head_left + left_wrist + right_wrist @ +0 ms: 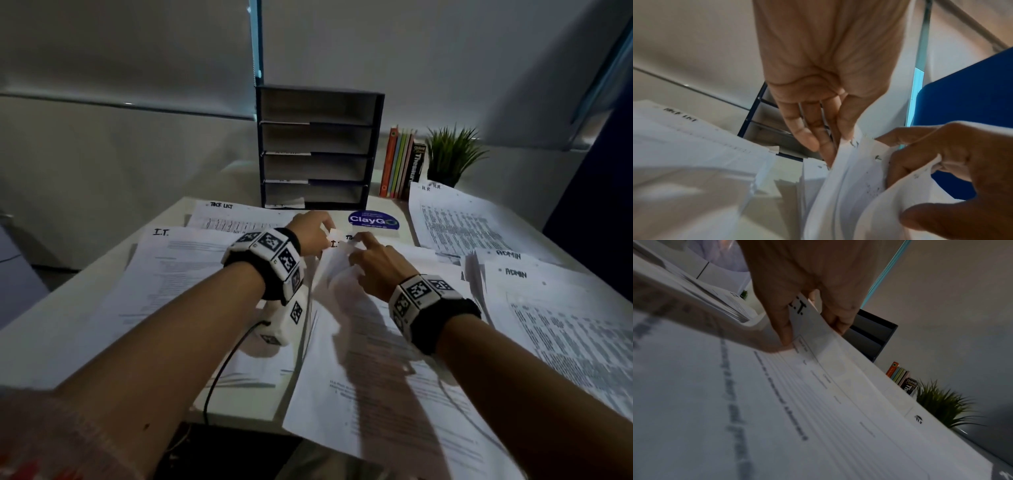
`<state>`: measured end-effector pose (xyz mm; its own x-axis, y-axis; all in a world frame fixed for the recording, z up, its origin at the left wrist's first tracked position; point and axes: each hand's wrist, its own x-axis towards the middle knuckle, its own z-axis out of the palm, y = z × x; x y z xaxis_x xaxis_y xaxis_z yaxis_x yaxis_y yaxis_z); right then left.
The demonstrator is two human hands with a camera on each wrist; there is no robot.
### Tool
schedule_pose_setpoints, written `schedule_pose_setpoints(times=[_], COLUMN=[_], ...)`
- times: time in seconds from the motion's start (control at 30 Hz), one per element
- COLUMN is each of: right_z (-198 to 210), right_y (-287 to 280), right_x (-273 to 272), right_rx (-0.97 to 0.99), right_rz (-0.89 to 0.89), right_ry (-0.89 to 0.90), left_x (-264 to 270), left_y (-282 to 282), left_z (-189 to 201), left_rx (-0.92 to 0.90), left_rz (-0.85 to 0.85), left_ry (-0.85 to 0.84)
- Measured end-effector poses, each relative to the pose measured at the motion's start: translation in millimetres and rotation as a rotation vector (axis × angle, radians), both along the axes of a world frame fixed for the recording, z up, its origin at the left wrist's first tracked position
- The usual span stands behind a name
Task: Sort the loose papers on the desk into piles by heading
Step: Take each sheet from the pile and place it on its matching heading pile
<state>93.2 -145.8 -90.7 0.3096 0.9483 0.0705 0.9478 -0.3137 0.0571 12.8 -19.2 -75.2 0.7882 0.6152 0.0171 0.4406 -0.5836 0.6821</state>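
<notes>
Head view: nearest, both forearms reach over the desk (68,325). The left hand (310,233) and right hand (373,263) meet at the far top corner of a lifted sheet headed I.T. (337,263), mid-desk. Sorted papers lie around: an I.T. pile (178,270) left, a task list sheet (236,219) far left, an H.R. pile (455,222) far right, ADMIN sheets (548,308) near right. A dark shelf tray (318,147), books (400,164) and a plant (448,154) stand far.

Left wrist view: the left hand's fingers (807,134) and thumb pinch the sheet's edge; the right hand (962,170) curls round crumpled paper.

Right wrist view: right fingers (785,327) clamp the I.T. corner.
</notes>
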Motion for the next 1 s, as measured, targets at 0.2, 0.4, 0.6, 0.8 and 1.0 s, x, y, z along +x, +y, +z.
schedule_pose_setpoints(times=[0.2,0.4,0.6,0.8,1.0], right_z=[4.9,7.4,6.8,1.2,2.2], right_y=[-5.8,-9.2,-11.2,-8.8,-7.6], right_x=[-2.0,-0.7,1.1,-1.6,-2.2], right_rx=[-0.048,-0.116,-0.111,-0.122,-0.106], right_rz=[0.025,0.054,0.075,0.138,0.091], right_ry=[0.012,0.015,-0.062,-0.107,-0.115], left_x=[-6.6,3.3,10.0,13.6,8.1], left_y=[0.9,1.5,6.4,12.5,-2.8], left_z=[-18.3,-19.1,-13.0,-16.6,-9.1], left_rx=[-0.235,-0.244,-0.137,-0.029,0.275], left_rz=[0.065,0.089,-0.044,-0.059,0.037], left_ry=[-0.119,-0.143,-0.073,0.104,0.185])
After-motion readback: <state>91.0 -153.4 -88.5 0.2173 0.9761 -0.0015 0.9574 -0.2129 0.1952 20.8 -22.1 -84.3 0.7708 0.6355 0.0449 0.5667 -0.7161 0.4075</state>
